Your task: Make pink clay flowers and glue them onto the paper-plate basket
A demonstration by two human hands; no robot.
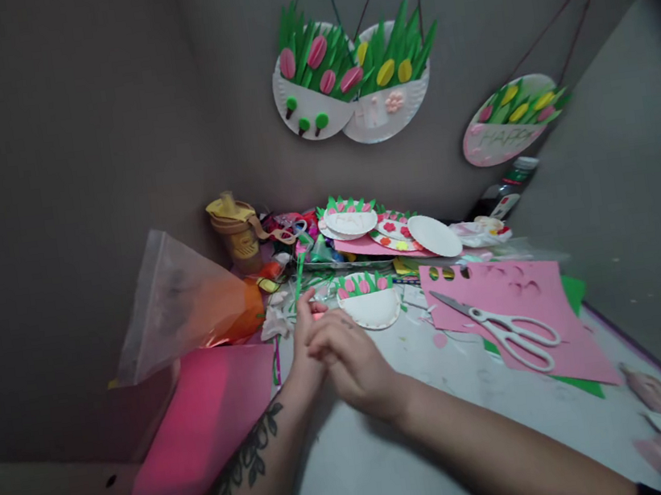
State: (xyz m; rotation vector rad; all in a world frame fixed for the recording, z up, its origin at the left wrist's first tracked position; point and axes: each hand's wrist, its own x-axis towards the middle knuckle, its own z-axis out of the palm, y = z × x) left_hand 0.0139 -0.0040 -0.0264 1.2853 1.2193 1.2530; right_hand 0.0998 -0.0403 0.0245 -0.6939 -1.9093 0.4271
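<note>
My left hand and my right hand meet above the middle of the white table. The fingers of my right hand are curled against my left hand; whether anything small lies between them is hidden. My left hand's fingers point up and forward, partly covered by the right. Just behind the hands lies a small white paper-plate pocket with pink flowers and green paper grass. White-handled scissors lie open on a pink sheet with cut-out holes, to the right.
A clear bag with orange contents and a pink sheet are at left. Behind stand a brown cup, craft supplies, decorated plates and a dark bottle. Plate pockets with paper tulips hang on the wall.
</note>
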